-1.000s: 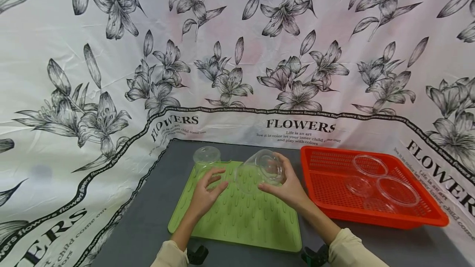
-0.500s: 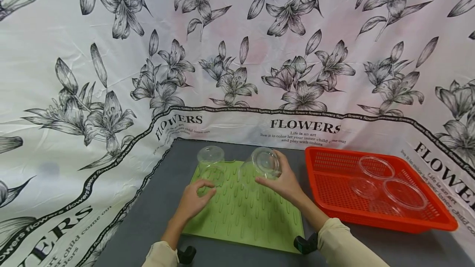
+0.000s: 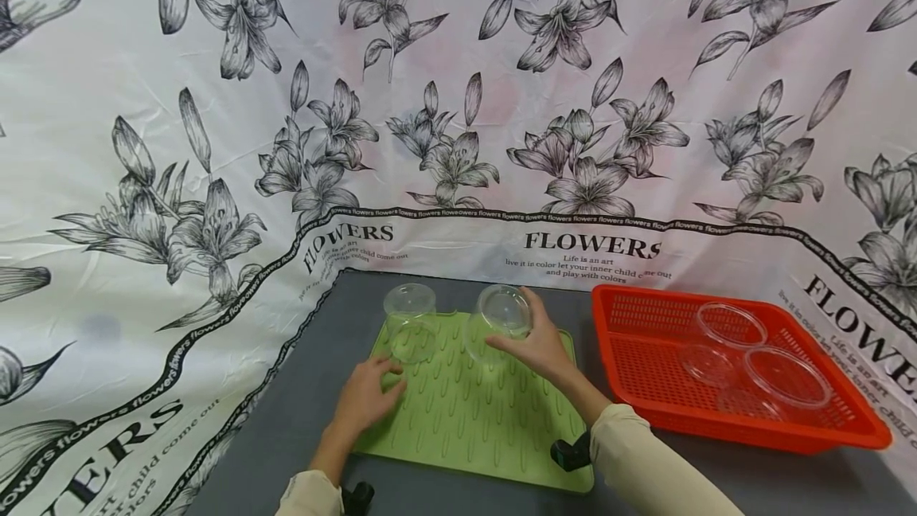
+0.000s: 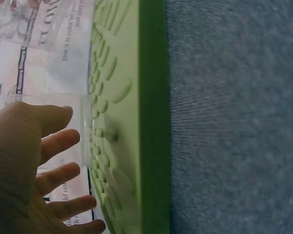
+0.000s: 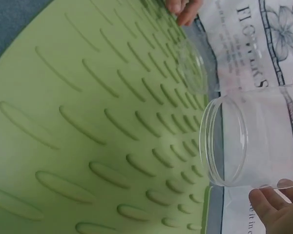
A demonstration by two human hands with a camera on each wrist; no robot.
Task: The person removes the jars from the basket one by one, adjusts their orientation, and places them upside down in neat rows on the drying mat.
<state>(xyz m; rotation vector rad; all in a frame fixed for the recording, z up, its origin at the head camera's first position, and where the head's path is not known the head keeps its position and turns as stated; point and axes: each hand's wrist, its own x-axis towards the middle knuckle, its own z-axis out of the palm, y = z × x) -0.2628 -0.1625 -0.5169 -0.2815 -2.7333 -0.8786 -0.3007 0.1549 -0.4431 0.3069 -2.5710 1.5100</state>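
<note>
The held container (image 3: 485, 333), a transparent round vessel, is over the far part of the green mat (image 3: 473, 428), with its wider rim turned down toward the ridges and its round base facing up. The right hand (image 3: 536, 347) is clamped on it, thumb on the near side and fingers round the other (whether the rim touches the mat, I cannot tell). The left hand (image 3: 365, 396) holds nothing: in the left wrist view its fingers are spread apart, just beside the standing container (image 3: 410, 307), which sits rim-down at the mat's far left. Whether any fingertip touches that container is unclear. To the right of the mat, a red basket (image 3: 731, 430) bears more clear containers (image 3: 788, 377), their rims showing as bright rings. Mat and basket lie on a dark grey table (image 3: 268, 428). Behind and to the sides hangs a pale cloth (image 3: 444, 46) printed with black line-drawn lilies and the word FLOWERS. Both forearms wear cream sleeves (image 3: 659, 468).
</note>
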